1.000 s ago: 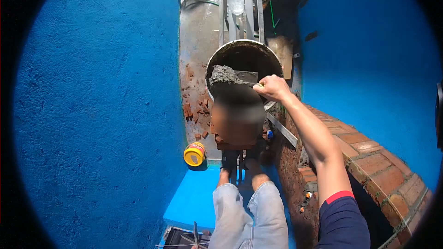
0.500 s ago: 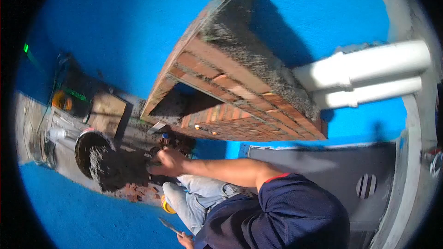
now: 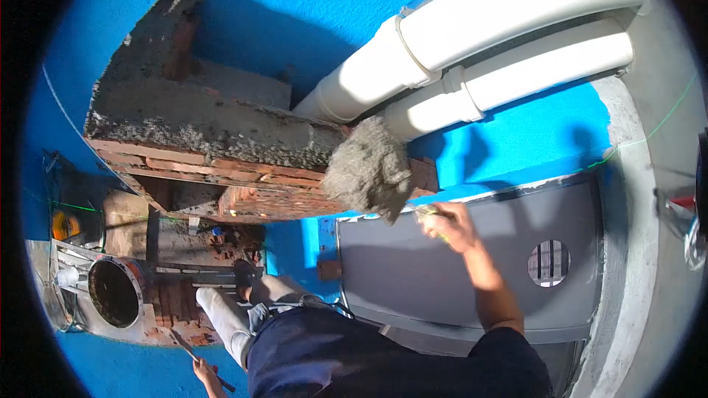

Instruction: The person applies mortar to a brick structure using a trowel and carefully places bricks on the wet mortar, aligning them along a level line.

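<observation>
My right hand [image 3: 450, 225] is closed round a short handle, which looks like a trowel's; the blade is hidden behind a large lump of wet grey mortar [image 3: 369, 169]. This lump covers the right end of a brick wall [image 3: 243, 169] whose top carries rough mortar. Whether it touches the wall, I cannot tell. At the lower left my left hand [image 3: 206, 373] grips a long, thin tool [image 3: 181, 342], its kind unclear. A round bucket [image 3: 115, 292] with a dark inside stands beyond that hand.
Two white pipes [image 3: 509, 26] run from the wall's far side toward the upper right. Beside my right arm is a grey panel [image 3: 472, 273] with a round barred opening. Loose bricks [image 3: 173, 302] lie by the bucket. Green line [image 3: 656, 129] crosses the right side.
My right hand has swung from beside the bucket up and right to the brick wall's end, carrying the mortar. The view has shifted too. My left hand still holds its tool.
</observation>
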Available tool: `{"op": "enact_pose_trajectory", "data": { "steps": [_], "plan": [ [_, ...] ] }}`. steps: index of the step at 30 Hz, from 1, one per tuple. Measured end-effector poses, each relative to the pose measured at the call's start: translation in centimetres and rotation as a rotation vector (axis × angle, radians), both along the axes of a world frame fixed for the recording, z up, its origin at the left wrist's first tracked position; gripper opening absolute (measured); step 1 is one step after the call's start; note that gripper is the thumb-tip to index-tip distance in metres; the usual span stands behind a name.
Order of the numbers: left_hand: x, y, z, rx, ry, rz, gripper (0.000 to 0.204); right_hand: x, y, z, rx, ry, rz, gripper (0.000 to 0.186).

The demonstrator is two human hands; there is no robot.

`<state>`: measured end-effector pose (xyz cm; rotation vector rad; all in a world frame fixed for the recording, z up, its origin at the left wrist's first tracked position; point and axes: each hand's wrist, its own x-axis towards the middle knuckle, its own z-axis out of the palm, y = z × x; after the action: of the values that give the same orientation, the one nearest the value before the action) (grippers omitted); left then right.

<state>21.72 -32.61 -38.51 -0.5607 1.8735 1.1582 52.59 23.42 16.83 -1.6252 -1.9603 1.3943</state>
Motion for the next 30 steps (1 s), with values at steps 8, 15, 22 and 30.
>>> {"op": "enact_pose_trajectory", "data": {
  "steps": [8,15,22,30],
  "plan": [
    [0.5,7.8,2.0,0.051,0.117,-0.323,0.021,8.0,5.8,-1.9,1.163,-0.679,0.147,0.024],
    [0.4,8.2,4.7,0.067,0.178,-0.417,0.011,9.8,5.4,-4.0,1.257,-0.612,0.064,0.033],
    [-0.5,4.7,4.3,-0.037,0.045,-0.218,0.007,7.3,3.8,1.7,1.070,-0.880,-0.060,0.029],
    [-4.9,5.2,4.9,-0.142,0.001,-0.431,0.007,-0.5,1.9,-0.1,1.214,-0.783,0.144,0.030]
  ]
}}
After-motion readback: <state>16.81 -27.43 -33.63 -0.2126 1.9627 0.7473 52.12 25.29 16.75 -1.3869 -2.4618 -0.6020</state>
